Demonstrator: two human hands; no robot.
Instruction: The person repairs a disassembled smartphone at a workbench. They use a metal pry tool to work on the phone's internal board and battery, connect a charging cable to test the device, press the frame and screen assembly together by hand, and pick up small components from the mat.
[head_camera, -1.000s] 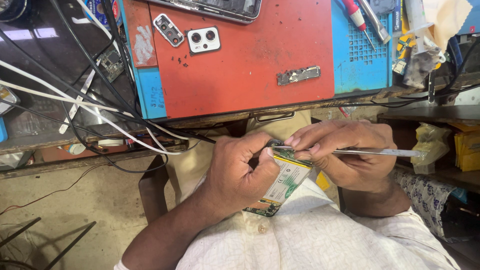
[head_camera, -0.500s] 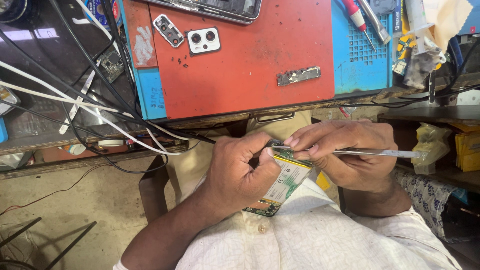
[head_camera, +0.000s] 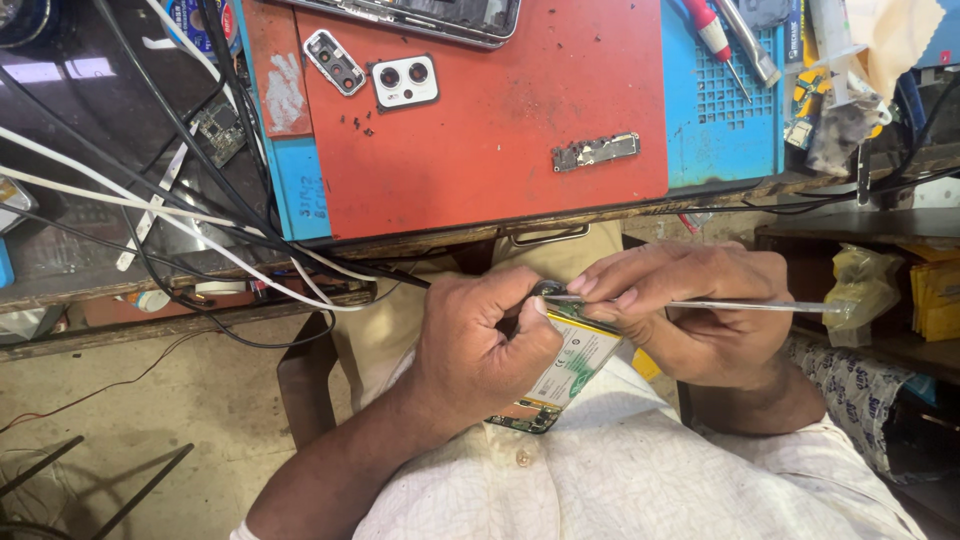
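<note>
at the far left a tangle of black and white cables (head_camera: 170, 215) runs across a dark glass-topped bench (head_camera: 70, 130) and hangs over its front edge. next to it lies a red rubber work mat with blue borders (head_camera: 500, 150); on its upper part rest a slim silver camera bezel (head_camera: 335, 62), a white square camera cover with two round lenses (head_camera: 405, 82) and the lower edge of an opened phone frame (head_camera: 420, 18), with a small grey metal strip (head_camera: 597, 152) further right.

below the mat, over the person's lap, the left hand (head_camera: 480, 345) is clamped around an opened phone body with a pale green-labelled battery and a green circuit edge (head_camera: 570, 365), fingers curled over its top and thumb pressed on its side. the phone body sits between the two hands, just in front of the white patterned shirt (head_camera: 650, 470). the right hand (head_camera: 690, 310) has its fingers pinched together on thin silver metal tweezers (head_camera: 740, 305), whose tip meets the top edge of the phone body beside the left thumb.

at the right, a red-handled screwdriver (head_camera: 712, 35) lies on the blue perforated part of the mat, and yellow boxes (head_camera: 935, 295) sit on a shelf.
</note>
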